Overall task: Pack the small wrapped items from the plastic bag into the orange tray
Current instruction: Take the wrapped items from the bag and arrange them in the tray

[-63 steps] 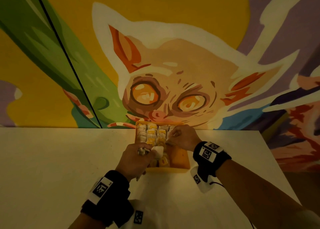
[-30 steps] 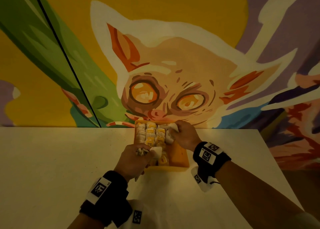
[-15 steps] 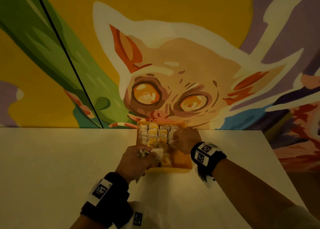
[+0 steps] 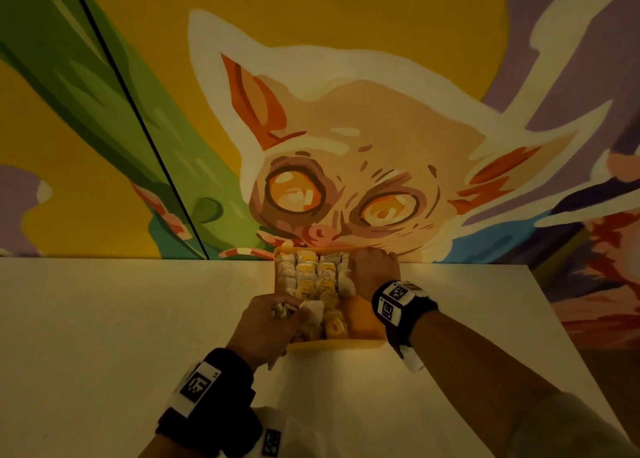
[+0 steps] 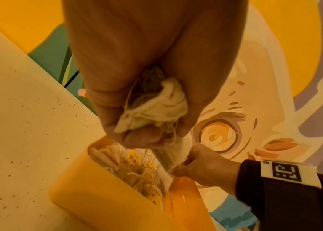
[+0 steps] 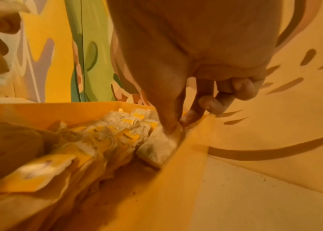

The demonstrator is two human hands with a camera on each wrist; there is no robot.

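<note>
L hand fisted round crumpled tea bags. R hand fingertips pinch one bag against orange tray wall. Plastic bag mostly cut off.

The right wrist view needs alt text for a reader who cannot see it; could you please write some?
The right hand presses a pale wrapped item down against the inner wall of the orange tray, thumb and fingertips pinching its top edge. Rows of similar items with yellow tags fill the tray beside it, a strip of floor nearer the camera is still bare, and a painted mural rises behind.

Tray on table against wall; wrapped items fill tray's left part.
</note>
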